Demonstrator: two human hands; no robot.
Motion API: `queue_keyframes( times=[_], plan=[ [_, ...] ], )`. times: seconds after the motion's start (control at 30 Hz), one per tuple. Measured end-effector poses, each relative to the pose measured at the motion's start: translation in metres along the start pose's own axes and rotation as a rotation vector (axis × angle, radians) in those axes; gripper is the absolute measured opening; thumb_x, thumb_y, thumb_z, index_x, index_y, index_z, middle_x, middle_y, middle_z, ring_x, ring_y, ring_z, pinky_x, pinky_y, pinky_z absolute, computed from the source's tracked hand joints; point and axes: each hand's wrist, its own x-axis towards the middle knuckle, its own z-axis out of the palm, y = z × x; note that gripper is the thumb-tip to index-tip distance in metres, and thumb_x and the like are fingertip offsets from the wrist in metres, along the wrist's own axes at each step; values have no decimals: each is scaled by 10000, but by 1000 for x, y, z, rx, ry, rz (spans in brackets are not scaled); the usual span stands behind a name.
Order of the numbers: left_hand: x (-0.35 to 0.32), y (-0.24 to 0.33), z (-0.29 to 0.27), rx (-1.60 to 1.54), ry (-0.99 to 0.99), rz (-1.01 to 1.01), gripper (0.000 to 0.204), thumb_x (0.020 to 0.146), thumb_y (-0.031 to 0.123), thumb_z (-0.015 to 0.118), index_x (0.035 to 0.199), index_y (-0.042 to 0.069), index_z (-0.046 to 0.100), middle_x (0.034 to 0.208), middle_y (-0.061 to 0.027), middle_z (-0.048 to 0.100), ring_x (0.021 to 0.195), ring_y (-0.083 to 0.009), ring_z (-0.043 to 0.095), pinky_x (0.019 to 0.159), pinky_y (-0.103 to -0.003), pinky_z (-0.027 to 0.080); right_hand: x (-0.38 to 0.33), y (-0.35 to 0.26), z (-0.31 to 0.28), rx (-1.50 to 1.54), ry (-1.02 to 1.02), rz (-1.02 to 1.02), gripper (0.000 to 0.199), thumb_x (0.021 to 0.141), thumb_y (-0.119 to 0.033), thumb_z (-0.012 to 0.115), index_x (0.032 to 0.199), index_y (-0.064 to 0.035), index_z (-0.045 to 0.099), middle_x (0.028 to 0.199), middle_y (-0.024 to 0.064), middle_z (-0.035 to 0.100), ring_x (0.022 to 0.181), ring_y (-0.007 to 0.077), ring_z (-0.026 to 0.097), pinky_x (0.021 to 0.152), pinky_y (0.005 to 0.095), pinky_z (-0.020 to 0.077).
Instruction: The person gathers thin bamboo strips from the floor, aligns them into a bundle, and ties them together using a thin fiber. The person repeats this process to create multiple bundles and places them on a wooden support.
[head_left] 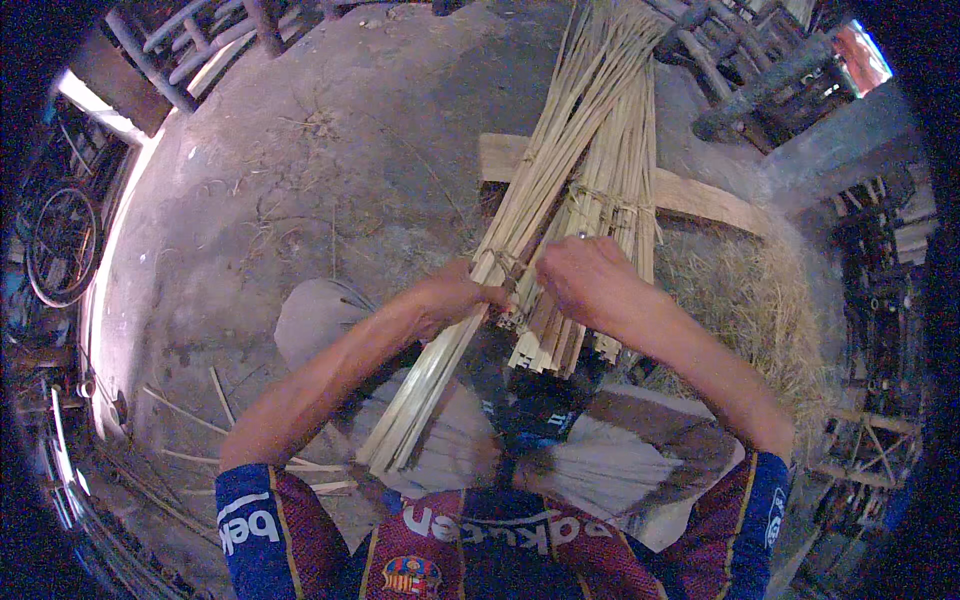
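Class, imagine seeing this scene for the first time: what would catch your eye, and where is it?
Most eyes would likely land on the pale strips, running from the upper edge, right of centre, down past the left hand and right hand. Next come the maroon-and-blue shirt along the bottom and the straw at the right. A spoked wheel stands out at the far left.

It's a rough workshop around me; bundled strips [590,125] lie across a plank [715,200]; straw-like shavings [745,300] heap on the right; a bicycle wheel [62,292] stands left; the floor [230,190] looks dusty.
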Motion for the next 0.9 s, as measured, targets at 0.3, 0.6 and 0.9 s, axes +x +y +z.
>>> queue_keyframes(
  times=[0.3, 0.6, 0.9],
  plan=[
    [-22, 24, 16, 28, 3, -72, 211, 828, 112, 702, 1004, 16, 638, 854, -60, 676, 741, -151, 597, 668, -319, 481, 55, 0, -1, 516, 255, -230, 257, 911, -270, 626, 919, -17, 670, 821, 153, 650, 779, 327, 630, 709, 424, 482],
    [-26, 15, 10, -62, 0, -94, 243, 830, 162, 706, 1007, 5, 652, 915, -81, 678, 786, -150, 602, 703, -304, 476, 36, 18, 12, 318, 463, 30, 211, 900, -203, 638, 904, 7, 639, 791, 178, 646, 734, 388, 626, 672, 459, 489],
    [-28, 21, 19, 184, 12, -10, 369, 814, 139, 726, 1136, -11, 628, 965, -93, 680, 851, -199, 623, 758, -330, 504, -30, 1, 33, 203, 88, 91, 137, 898, -145, 598, 895, -12, 629, 794, 209, 631, 792, 419, 621, 684, 490, 491]
  ],
)
